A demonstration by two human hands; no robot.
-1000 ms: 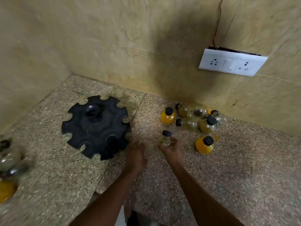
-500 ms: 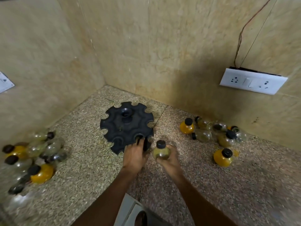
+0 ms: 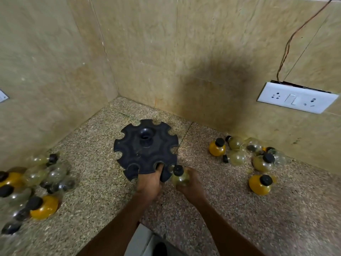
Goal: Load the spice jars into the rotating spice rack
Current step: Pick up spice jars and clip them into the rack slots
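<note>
Rack: my left grip clamps its rim. Jar: right grip clamped; slide neck squarely into notch.

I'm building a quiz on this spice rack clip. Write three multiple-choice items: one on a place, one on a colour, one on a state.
1. Where is the left hand?
A. on the rack's near edge
B. on the wall socket
C. on the left jar pile

2. What colour is the rack?
A. white
B. black
C. yellow

3. How do the rack's slots stand?
A. all filled
B. half filled
C. none holds a jar

Answers:
1 A, a finger sits in a near notch.
2 B, it is black throughout.
3 C, the visible notches are bare; the right hand holds a jar beside it.
</note>
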